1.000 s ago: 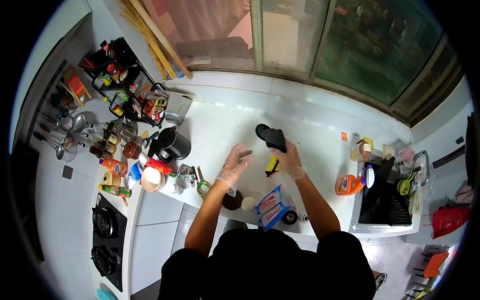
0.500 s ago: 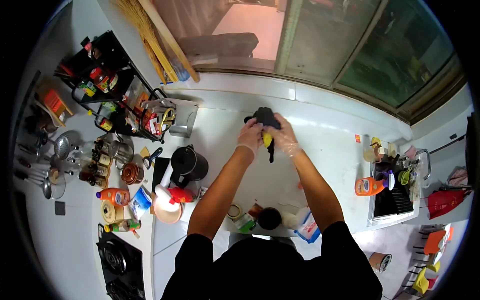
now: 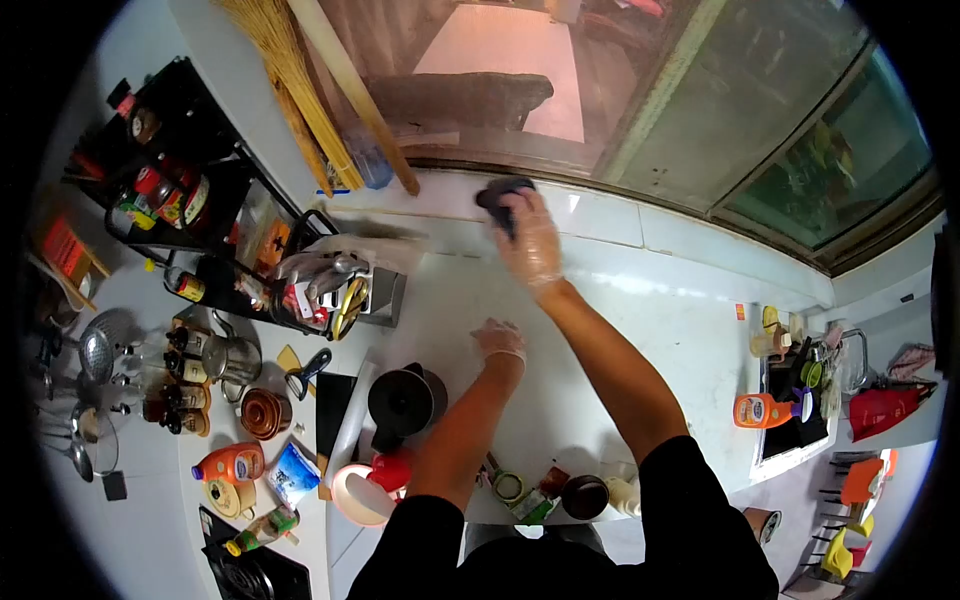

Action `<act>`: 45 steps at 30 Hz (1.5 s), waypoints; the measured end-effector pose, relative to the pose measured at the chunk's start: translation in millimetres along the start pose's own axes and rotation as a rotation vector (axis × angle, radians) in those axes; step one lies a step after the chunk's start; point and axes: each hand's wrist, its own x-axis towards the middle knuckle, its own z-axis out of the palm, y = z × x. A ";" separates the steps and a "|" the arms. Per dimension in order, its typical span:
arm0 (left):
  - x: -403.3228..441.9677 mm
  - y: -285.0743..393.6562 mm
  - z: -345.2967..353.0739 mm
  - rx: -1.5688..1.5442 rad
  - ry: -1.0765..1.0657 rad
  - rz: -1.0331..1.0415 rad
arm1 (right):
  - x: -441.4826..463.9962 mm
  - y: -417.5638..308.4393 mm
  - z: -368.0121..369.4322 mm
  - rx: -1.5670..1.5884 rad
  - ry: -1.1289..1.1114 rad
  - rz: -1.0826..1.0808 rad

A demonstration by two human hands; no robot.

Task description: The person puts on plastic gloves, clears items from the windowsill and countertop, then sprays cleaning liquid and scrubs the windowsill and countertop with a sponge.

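Observation:
My right hand [image 3: 527, 240], in a clear plastic glove, is closed on a bunched dark cloth [image 3: 503, 200]. It presses the cloth to the white tiled ledge [image 3: 600, 222] below the window. My left hand [image 3: 498, 342], also gloved, rests low over the white countertop [image 3: 600, 330] with its fingers apart and nothing visible in them. A black kettle [image 3: 405, 400] stands left of my left forearm.
A black rack [image 3: 215, 235] of jars and packets stands at the left, with a straw broom [image 3: 300, 90] behind it. An orange spray bottle [image 3: 765, 410] is beside the sink [image 3: 795, 440] at the right. Jars and a tape roll [image 3: 508, 487] line the near edge.
My hands have parted. The right one has carried the dark cloth up to the window ledge; the left has let go and come down toward the counter. The view has shifted.

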 end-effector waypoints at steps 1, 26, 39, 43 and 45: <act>-10.1 1.8 -11.4 0.033 -0.066 0.041 | 5.9 -7.9 14.6 -0.012 -0.053 -0.029; -27.8 12.8 20.5 -0.147 0.160 0.094 | -29.9 221.1 -136.4 -0.872 -0.288 0.778; -11.8 17.7 35.4 -0.070 0.142 0.060 | 12.3 71.9 52.7 -0.244 -0.305 0.043; -26.4 15.9 20.5 -0.158 0.159 0.037 | -41.4 180.3 -52.2 -0.597 -0.074 0.257; -30.2 16.1 24.8 -0.112 0.290 0.029 | -66.7 242.1 -118.0 -0.770 -0.093 0.303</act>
